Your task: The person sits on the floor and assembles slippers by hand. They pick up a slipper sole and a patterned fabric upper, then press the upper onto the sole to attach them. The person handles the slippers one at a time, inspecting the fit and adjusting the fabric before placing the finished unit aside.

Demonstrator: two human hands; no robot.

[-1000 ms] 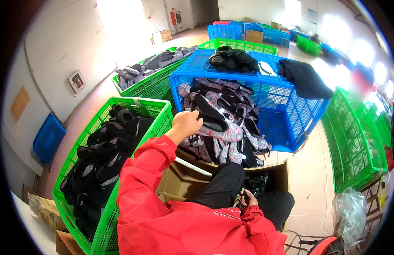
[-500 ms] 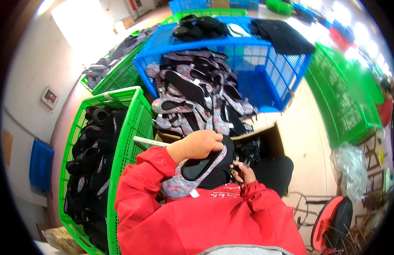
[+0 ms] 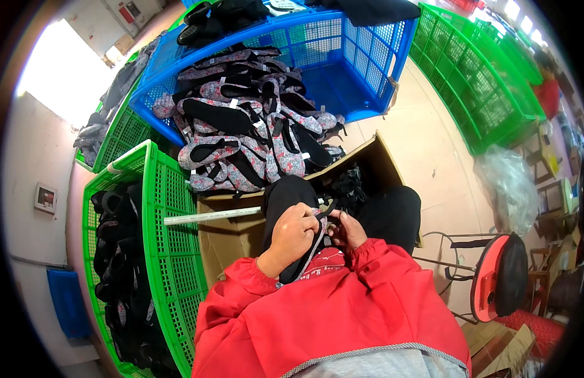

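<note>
Over my lap, my left hand [image 3: 292, 236] is closed on a floral grey cloth shoe [image 3: 318, 244] with a black strap [image 3: 329, 208]. Facing it, my right hand [image 3: 347, 229] pinches at the strap side of the same shoe, fingers bent. Much of the shoe is covered by my fingers, and whatever else the right hand may hold is too small to make out. Just ahead of my knees, a heap of similar floral shoes [image 3: 219, 115] spills from a tipped blue crate [image 3: 361, 75].
A white rod [image 3: 210, 217] sticks out left of my knee above a cardboard box [image 3: 241, 234], which holds black scraps [image 3: 348, 187]. At left stands a green crate [image 3: 172, 264] of black shoes. A red-and-black stool [image 3: 500, 277] and plastic bag [image 3: 509, 189] lie right.
The shoe has been brought lower and turned, and both hands have come together on it. The small snips seen in my right hand no longer show. The view has shifted.
</note>
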